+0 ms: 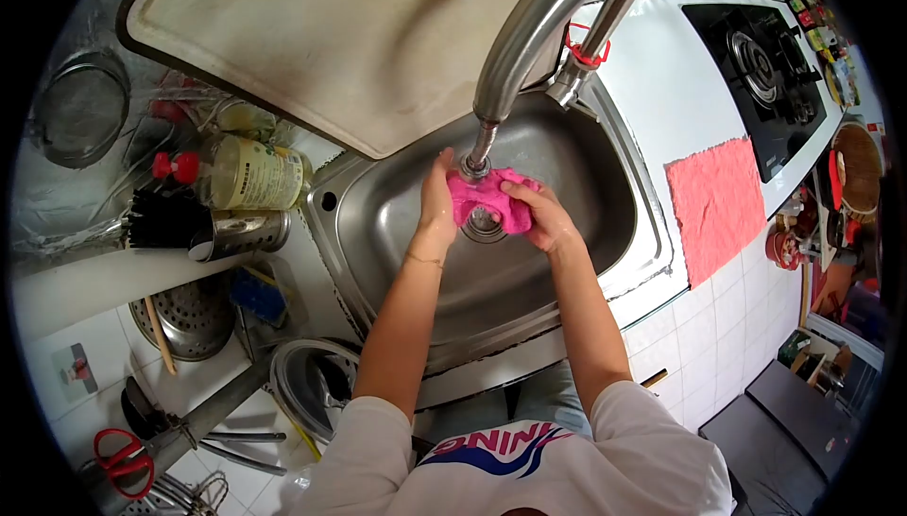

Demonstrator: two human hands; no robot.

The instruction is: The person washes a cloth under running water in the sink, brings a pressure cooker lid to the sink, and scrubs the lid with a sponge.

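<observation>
A bright pink cloth (493,197), bunched up, is held between my two hands over the drain of the steel sink (387,232). My left hand (437,197) presses against its left side, with the fingers partly hidden behind the cloth. My right hand (546,216) grips the right side, thumb and fingers closed on the fabric. Directly above, the curved steel faucet (510,53) ends in a nozzle (475,168) that nearly touches the cloth. My skin looks wet.
A large cutting board (312,34) leans behind the sink. On the left stand a yellowish soap bottle (255,174) with a red cap and a steel utensil holder (250,232). To the right, a coral cloth (718,204) lies over the counter edge near a gas stove (761,72).
</observation>
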